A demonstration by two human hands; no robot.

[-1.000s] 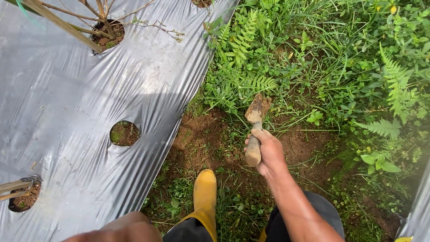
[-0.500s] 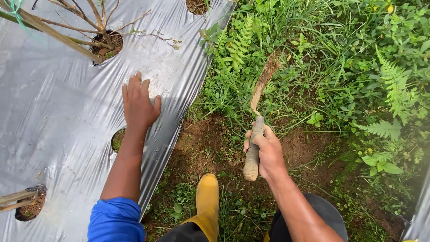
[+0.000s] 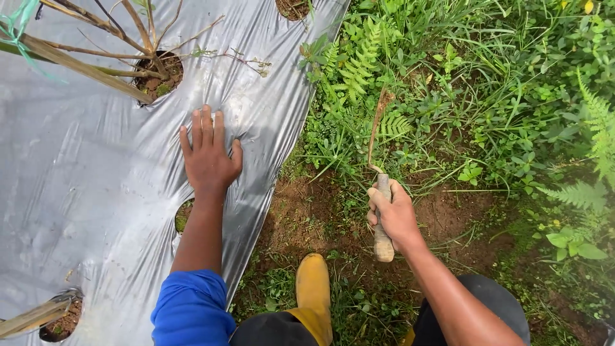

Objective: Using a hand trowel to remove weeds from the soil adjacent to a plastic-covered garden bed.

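Observation:
My left hand (image 3: 207,154) lies flat, palm down and fingers spread, on the silver plastic mulch sheet (image 3: 77,192). It rests just below a planting hole (image 3: 157,74) holding a bare, woody plant. My right hand (image 3: 394,214) is closed around the wooden handle of a sickle (image 3: 382,192). The sickle's thin, rusty curved blade points away from me into the weeds and ferns (image 3: 359,77) at the sheet's edge. Bare brown soil (image 3: 307,211) lies between the two hands.
A yellow rubber boot (image 3: 314,288) stands on the soil at the bottom middle. More planting holes (image 3: 184,214) dot the sheet, one with a bamboo stake (image 3: 38,314) at the lower left. Dense grass and ferns (image 3: 512,96) cover the right side.
My left arm has come into view and settled flat on the sheet. My right hand has turned the sickle so its blade now reaches forward into the weeds.

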